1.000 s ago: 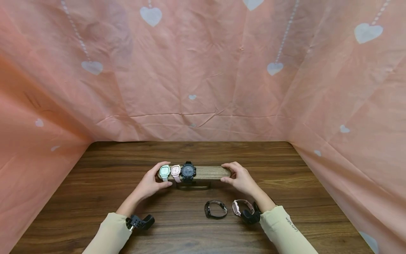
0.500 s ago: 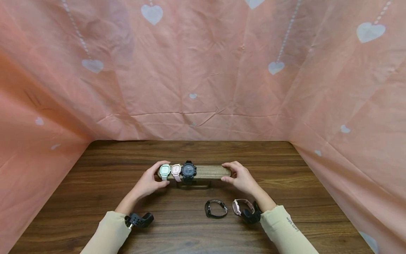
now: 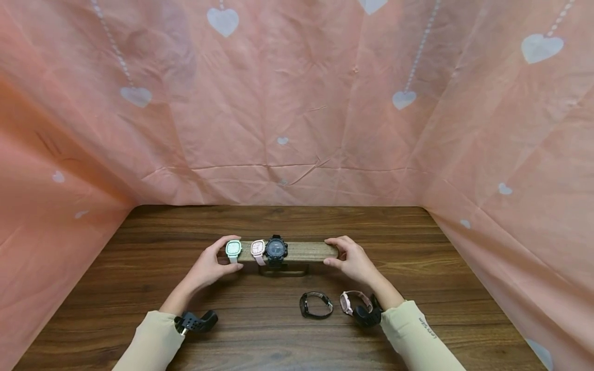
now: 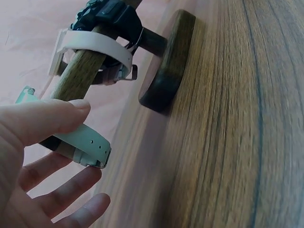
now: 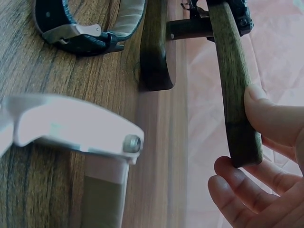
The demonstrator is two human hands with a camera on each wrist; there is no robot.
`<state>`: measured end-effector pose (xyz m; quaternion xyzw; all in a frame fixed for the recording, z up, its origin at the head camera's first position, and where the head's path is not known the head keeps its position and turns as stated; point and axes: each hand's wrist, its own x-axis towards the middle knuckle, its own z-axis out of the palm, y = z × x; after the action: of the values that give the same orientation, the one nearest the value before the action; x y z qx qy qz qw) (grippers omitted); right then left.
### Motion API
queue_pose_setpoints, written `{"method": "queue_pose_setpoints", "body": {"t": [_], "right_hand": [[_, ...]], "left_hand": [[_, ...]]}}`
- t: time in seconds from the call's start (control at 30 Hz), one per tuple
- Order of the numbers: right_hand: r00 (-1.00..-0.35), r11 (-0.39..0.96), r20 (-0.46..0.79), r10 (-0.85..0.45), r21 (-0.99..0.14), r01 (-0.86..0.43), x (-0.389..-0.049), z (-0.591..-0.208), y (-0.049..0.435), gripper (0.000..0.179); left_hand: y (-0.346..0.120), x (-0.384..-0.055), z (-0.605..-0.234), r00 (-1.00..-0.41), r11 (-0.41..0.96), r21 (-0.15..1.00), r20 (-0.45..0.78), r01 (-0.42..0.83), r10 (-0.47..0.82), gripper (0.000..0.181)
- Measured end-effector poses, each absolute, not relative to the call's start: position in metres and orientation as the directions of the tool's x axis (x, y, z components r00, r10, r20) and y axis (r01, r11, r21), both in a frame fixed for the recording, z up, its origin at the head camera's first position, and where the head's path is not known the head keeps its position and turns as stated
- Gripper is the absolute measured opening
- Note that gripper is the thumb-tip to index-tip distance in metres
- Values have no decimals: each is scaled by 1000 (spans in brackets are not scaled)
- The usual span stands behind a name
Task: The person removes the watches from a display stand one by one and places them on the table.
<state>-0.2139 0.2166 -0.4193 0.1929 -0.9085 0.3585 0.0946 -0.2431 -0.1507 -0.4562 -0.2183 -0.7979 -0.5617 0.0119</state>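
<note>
A wooden watch stand (image 3: 308, 251) with a raised horizontal bar stands mid-table. Around its left end loops a mint-green wristwatch (image 3: 233, 249), pinched by my left hand (image 3: 206, 269). In the left wrist view my thumb lies over the mint strap (image 4: 90, 141) and fingers are below it, near the buckle. A pale pink wristwatch (image 3: 258, 249) and a chunky black wristwatch (image 3: 276, 249) sit side by side on the bar, apart from the mint one. My right hand (image 3: 355, 263) grips the bar's right end between thumb and fingers.
Nearer me on the wooden table (image 3: 260, 335) lie a black wristwatch (image 3: 316, 305) and a pink wristwatch (image 3: 346, 303), the latter partly behind the right wrist's black camera mount (image 3: 366, 315). Pink heart-patterned fabric (image 3: 297, 129) encloses the table's back and sides.
My left hand has moved left with the mint-green watch, sliding it along the bar toward the end and widening its gap to the pink watch. The right hand stays put.
</note>
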Motion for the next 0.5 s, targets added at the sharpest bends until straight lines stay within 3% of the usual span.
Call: {"method": "queue_pose_setpoints", "body": {"t": [0.5], "right_hand": [[-907,670,322,-273,-613,-419,-214,-419,216,48]], "left_hand": [[-163,-234,-451,-919,309,888,245,341,308,63]]}}
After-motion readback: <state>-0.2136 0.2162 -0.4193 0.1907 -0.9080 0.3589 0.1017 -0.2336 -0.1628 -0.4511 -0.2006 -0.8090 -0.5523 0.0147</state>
